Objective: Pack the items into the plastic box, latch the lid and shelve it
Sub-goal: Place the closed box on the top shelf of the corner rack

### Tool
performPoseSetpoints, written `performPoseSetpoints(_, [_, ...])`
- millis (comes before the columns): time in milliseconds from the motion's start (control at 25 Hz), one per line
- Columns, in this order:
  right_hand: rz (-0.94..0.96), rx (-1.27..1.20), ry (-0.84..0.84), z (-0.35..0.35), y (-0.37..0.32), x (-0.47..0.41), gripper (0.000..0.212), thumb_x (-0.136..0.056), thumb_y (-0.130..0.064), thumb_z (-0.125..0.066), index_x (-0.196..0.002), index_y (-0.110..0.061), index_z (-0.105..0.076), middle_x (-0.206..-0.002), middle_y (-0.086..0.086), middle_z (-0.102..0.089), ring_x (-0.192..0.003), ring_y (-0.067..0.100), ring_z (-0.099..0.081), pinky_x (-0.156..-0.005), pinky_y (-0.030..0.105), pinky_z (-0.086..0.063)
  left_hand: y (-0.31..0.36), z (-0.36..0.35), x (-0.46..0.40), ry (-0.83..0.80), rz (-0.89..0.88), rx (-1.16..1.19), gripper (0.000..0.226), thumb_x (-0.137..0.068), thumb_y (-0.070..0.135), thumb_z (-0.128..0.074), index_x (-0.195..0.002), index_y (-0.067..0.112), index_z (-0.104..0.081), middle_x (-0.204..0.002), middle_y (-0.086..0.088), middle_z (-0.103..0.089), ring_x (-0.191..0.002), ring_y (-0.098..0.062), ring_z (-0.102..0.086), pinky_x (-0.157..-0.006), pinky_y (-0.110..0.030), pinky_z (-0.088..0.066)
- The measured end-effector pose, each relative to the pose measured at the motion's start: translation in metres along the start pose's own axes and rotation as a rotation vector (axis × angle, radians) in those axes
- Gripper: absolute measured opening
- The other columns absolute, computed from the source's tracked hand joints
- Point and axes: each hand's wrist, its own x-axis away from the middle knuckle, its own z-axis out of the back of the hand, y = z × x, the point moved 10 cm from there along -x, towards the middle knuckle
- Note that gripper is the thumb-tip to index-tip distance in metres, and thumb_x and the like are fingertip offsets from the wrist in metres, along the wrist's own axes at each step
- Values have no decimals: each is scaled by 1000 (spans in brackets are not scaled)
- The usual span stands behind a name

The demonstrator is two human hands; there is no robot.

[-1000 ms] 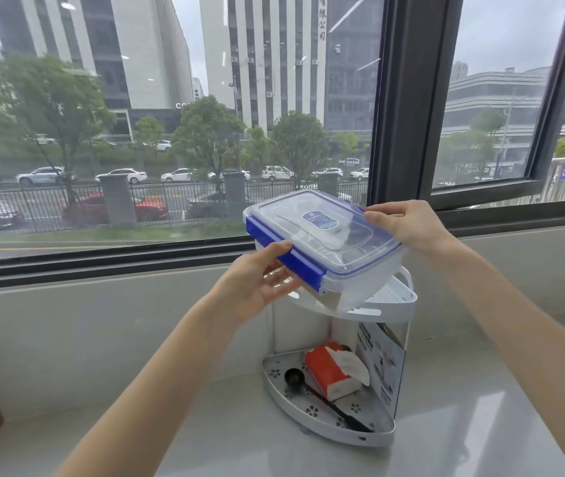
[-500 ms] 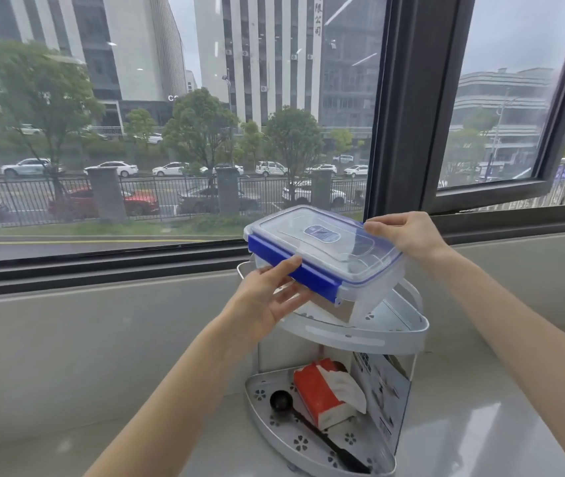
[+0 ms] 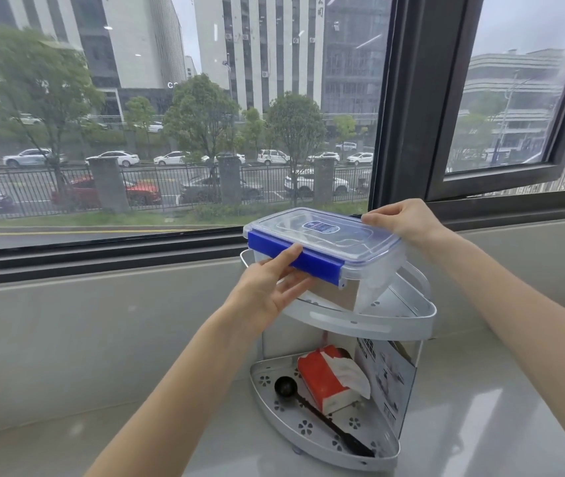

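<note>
A clear plastic box [image 3: 370, 266] with a closed lid and a blue latch sits in the top tier of a white two-tier corner shelf [image 3: 377, 323]. My left hand [image 3: 270, 290] grips the near side of the box, thumb on the blue latch, fingers under the base. At the far right corner of the lid my right hand [image 3: 405, 223] pinches the edge. A pale item shows dimly through the box wall.
The shelf's lower tier [image 3: 308, 438] holds a red tissue pack [image 3: 325, 380] and a black scoop [image 3: 308, 404]. A printed card [image 3: 386, 380] leans inside its right side. The shelf stands on a pale stone sill below a large window [image 3: 170, 132].
Both hands have lowered the box from above the shelf into the top tier, and it now lies more level. Their grip is the same.
</note>
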Motion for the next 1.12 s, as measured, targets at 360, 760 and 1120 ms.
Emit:
performPoseSetpoints(360, [12, 22, -16, -1, -2, -8, 30, -77, -28, -70, -100, -9, -72, -111, 9, -68, -102, 18, -54, -85, 27, -38, 1, -3, -2, 6, -11, -19, 15, -81, 12, -61, -94, 6, -55, -82, -11, -65, -63, -16, -68, -53, -24, -59])
performPoseSetpoints(760, [55, 150, -31, -10, 6, -6, 25, -80, -24, -68, -100, -8, -72, -99, 11, -69, -90, 17, -55, -80, 27, -41, -14, -1, -5, 27, -8, -162, 34, -79, 12, -63, -110, 3, -52, -98, -16, -67, -81, -22, -67, -60, -26, -58])
performPoseSetpoints(1120, [133, 446, -71, -26, -4, -1, 26, -89, -24, -54, -104, -9, -69, -109, 14, -70, -85, 18, -53, -83, 29, -42, -16, 5, 9, 2, 151, -202, 17, -87, 10, -53, -103, 6, -50, -95, -20, -62, -80, -28, -65, -60, -30, -58])
